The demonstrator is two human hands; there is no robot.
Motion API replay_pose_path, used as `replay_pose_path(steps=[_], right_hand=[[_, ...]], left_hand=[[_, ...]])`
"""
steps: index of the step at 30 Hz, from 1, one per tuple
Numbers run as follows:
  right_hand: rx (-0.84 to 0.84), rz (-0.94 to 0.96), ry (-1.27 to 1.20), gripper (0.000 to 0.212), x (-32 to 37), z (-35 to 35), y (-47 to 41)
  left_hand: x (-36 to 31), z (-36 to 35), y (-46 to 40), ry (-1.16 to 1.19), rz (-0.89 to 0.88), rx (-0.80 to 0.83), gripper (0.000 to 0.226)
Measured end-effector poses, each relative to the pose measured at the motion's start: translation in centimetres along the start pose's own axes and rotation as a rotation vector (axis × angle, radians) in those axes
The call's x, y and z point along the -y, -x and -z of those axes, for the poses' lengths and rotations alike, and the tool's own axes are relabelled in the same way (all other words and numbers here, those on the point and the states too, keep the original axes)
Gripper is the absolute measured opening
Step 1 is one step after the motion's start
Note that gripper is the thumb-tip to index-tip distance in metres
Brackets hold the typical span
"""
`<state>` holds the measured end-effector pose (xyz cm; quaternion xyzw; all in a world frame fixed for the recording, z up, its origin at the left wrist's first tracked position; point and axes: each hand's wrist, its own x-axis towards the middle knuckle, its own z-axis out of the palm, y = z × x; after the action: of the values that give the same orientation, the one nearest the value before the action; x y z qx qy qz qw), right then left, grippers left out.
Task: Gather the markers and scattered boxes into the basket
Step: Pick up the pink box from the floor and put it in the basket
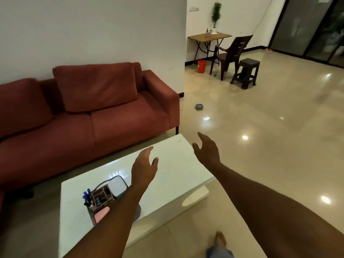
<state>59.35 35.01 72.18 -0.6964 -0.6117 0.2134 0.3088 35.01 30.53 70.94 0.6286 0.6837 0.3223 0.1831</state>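
A wire basket (pixel 104 185) stands on the white low table (pixel 173 155), partly hidden by my left forearm. It holds blue markers (pixel 86 195), a brown compartment box (pixel 102 195), a white-lidded box (pixel 117 186) and a pink box (pixel 102 214). A small blue box (pixel 199 106) lies on the floor beyond the sofa's arm. My left hand (pixel 144 166) hovers over the table with fingers apart and nothing in it. My right hand (pixel 206 150) is held out past the table's far corner, also open and holding nothing.
A red sofa (pixel 89 112) runs along the table's left side. Far across the shiny tiled floor stand a brown chair (pixel 230 54), a dark stool (pixel 245 72), an orange bucket (pixel 202 66) and a wooden side table (pixel 209 37). My bare foot (pixel 220 239) shows below.
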Motion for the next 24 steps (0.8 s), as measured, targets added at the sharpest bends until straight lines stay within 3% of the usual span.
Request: replay_pose_path(steps=[5, 9, 15, 20, 24], right_hand=[[-0.027, -0.049, -0.031, 0.061, -4.3, 3.9, 0.0], [-0.068, -0.171, -0.103, 0.060, -11.4, 8.2, -1.4], [-0.050, -0.245, -0.021, 0.059, -24.3, 15.9, -6.3], [0.008, -0.268, 0.078, 0.060, -31.6, 22.1, -9.5], [0.011, -0.298, 0.066, 0.059, -35.8, 25.0, -13.5]], left_hand=[[-5.3, -4.0, -1.3, -0.015, -0.086, 0.033, 0.041], [-11.8, -11.1, -2.4, 0.047, -0.139, 0.072, 0.035], [-22.9, -25.1, -4.0, 0.060, -0.148, 0.237, 0.041], [-31.1, -34.7, -5.2, 0.006, -0.239, 0.355, 0.039], [-34.0, -39.4, -7.9, -0.046, -0.253, 0.365, 0.039]])
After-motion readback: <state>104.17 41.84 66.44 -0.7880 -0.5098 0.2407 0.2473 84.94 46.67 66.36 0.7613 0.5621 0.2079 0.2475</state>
